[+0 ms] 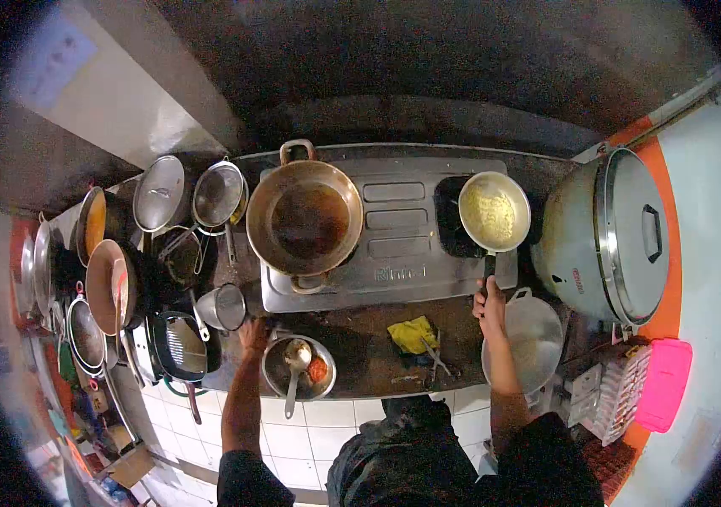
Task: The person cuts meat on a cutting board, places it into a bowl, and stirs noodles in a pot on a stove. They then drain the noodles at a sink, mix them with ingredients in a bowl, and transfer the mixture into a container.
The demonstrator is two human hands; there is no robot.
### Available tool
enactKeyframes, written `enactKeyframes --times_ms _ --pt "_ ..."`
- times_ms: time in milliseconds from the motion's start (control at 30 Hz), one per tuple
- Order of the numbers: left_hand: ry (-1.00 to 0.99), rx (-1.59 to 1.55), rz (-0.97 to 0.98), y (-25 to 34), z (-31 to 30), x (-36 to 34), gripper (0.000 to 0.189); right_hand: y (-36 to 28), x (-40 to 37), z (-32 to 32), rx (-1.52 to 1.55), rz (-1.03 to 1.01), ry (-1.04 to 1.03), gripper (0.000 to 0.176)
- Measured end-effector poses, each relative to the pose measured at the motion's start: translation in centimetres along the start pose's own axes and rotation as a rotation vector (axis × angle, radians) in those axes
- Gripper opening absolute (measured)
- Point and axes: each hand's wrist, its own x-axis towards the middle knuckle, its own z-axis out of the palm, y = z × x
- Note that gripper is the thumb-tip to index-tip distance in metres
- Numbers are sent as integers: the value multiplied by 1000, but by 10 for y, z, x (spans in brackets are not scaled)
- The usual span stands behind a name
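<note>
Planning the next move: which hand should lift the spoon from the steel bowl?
Left, I'd say: the left hand is beside the bowl and spoon, though its grip is unclear; the right hand holds the small pan's handle.

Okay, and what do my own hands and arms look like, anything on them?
Your left hand and right hand look bare, with no gloves or watch that I can make out. Both forearms are uncovered; a plain black left sleeve and matching right sleeve stop near the elbows. Fingernails and finer details are too small to tell.
</note>
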Motion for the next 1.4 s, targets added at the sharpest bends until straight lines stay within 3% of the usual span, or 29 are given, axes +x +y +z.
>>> enactKeyframes --times_ms 100,133,200,233,300,333,367,433,467,500,567,633,700,767,833,900,933,967,1033,1067,1100,1133,1200,1233,1300,1333,1400 --pt "33 -61 2 21 -72 -3 27 5 -1 -4 -30 -80 69 42" --pt "34 -61 2 10 -69 -5 27 6 -5 -7 -30 -81 68 42" --pt "339 110 203 -16 -76 0 22 8 -16 -11 -59 -121 48 43" --pt "347 115 207 -18 -84 -3 22 10 -21 -15 -52 -127 45 43" --pt "250 -241 4 -22 -109 -14 20 15 -32 -27 -66 -97 98 44" --pt "358 -244 54 -25 -117 -19 18 15 -45 -28 -60 -103 93 44" --pt "233 -673 -153 -53 -104 -33 18 13 -61 -32 -109 -137 39 44" --pt "521 -1550 -433 -81 -73 -54 22 6 -95 -31 -159 -183 -24 44" --pt "618 -1320 -305 -90 -70 -77 33 2 -111 -28 -274 -227 -44 45" --pt "637 -1328 -294 -97 -68 -107 33 -2 -128 -25 -390 -277 -62 46" --pt "647 -702 -283 -107 -72 -166 37 -12 -157 -14 -395 -290 -137 46" --pt "584 -965 -748 -23 -167 -216 21 -11 -187 -6 -406 -294 -238 46" --pt "712 -844 -676 -5 -185 -277 23 -6 -208 3 -484 -190 -301 48" --pt "963 -1115 -630 4 -169 -342 33 2 -243 27 -520 -159 -405 48" --pt "996 -893 -797 2 -153 -417 41 30 -257 39 -560 -127 -508 48" --pt "1061 -852 -930 13 -160 -485 44 84 -244 54 -700 -524 -618 47" --pt "1101 -823 -1051 19 -167 -522 47 65 -291 89 -463 -103 -655 45" --pt "1121 -838 -1015 21 -165 -568 47 77 -305 103 -483 -97 -716 45" --pt "1302 -707 -1128 6 -121 -657 44 97 -323 129 -543 -89 -811 45" --pt "1550 -876 -1047 21 -128 -683 40 110 -334 139 -536 -58 -899 45" --pt "1361 -832 -1216 30 -122 -736 36 128 -347 151 -557 -40 -970 45" --pt "1399 -743 -1219 46 -125 -768 36 149 -362 163 -672 -100 -1034 45" --pt "1553 -685 -1275 73 -127 -812 34 202 -380 195 -756 -210 -1173 49" --pt "1703 -672 -1305 81 -113 -839 28 230 -401 212 -774 -194 -1242 49" --pt "1816 -712 -1527 102 -109 -876 23 274 -445 247 -743 -31 -1255 52" --pt "1970 -701 -1530 107 -99 -892 26 298 -462 265 -821 -18 -1275 49" --pt "2018 -648 -1657 122 -113 -906 16 342 -500 299 -884 -10 -1359 48"
